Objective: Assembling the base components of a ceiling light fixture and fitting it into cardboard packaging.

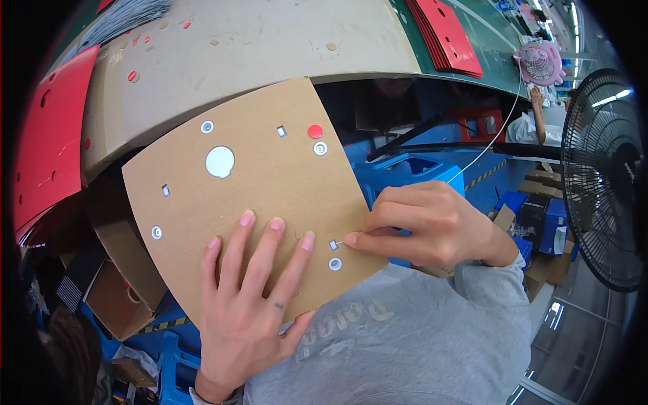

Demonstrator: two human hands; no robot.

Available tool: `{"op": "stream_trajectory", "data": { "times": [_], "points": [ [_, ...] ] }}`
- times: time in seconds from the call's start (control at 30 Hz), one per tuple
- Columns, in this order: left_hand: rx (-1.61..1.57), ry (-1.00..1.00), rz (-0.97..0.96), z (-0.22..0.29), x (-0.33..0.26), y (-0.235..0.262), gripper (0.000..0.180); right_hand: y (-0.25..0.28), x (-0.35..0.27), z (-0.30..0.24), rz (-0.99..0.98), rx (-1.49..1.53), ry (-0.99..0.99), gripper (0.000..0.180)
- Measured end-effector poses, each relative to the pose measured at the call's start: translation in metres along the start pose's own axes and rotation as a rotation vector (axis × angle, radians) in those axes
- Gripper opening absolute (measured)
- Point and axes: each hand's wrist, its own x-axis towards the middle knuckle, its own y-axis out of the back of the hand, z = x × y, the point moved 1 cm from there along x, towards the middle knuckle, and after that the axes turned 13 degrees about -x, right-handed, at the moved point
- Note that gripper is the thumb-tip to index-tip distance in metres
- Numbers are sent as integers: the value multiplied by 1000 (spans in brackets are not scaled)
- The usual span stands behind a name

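A tan cardboard panel [263,196] lies tilted in front of me, over my lap and against the table edge. It has a large round hole [220,162], small rectangular cutouts, several ringed round holes, and a red disc [315,131] near its far right corner. My left hand [253,297] rests flat on the panel's near part, fingers spread. At the right edge, my right hand [425,226] is closed in a pinch. A thin, pin-like piece [340,242] sticks out of its fingertips and reaches a rectangular cutout [333,245]; the rest of it is hidden.
Beyond the panel is a beige tabletop [270,47] with small scraps. Red panels [54,135] lie at left, and a red stack [442,37] sits at far right. A black fan [601,175] stands at right, near a blue stool [412,169]. An open cardboard box [121,297] is at lower left.
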Motion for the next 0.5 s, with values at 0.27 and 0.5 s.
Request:
{"op": "stream_trajectory", "data": {
  "times": [0.27,0.5],
  "points": [
    [23,-48,26,-2,-3,-3,61,2,3,-9,2,-206,89,43],
    [-30,-33,4,-7,-9,-1,66,-2,5,-16,-7,-246,125,50]
  ]
}}
